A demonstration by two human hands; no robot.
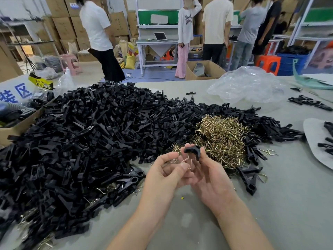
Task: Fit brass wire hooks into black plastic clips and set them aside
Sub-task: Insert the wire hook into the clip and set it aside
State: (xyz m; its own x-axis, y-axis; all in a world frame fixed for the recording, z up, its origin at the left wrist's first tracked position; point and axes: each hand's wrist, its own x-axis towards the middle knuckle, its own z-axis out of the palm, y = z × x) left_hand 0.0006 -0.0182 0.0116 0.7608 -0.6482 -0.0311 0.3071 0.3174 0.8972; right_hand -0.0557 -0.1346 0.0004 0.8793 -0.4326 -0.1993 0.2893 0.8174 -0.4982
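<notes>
**Hook at clip, both hands closed on parts**

Nearest: two bare forearms over grey tabletop (270,204), hands meeting at centre.

Left hand (167,175): grip closed, thumb and forefinger pinching a brass wire hook (187,161). Bent end of hook pointing across toward the right grip.

Right hand (210,179): grip closed on a black plastic clip (191,150), fingertips at its top and side, palm turned inward. Clip held just above and right of the hook; whether wire already seated in clip — cannot tell.

Just beyond the grips: pile of brass hooks (221,139), loose and tangled, a few strays at its right edge.

Left of the grips and spreading far back: large heap of black clips (86,138), some brass wire showing among those nearest the left forearm. Right of the right grip: small group of clips with hooks fitted (250,177), lying flat.

Further right: grey mat (313,141) with more black pieces. Beyond the hook pile: crumpled clear plastic bag (248,87).

Far: people standing (216,24), cardboard boxes (63,24), workbench with laptop (161,36).
</notes>
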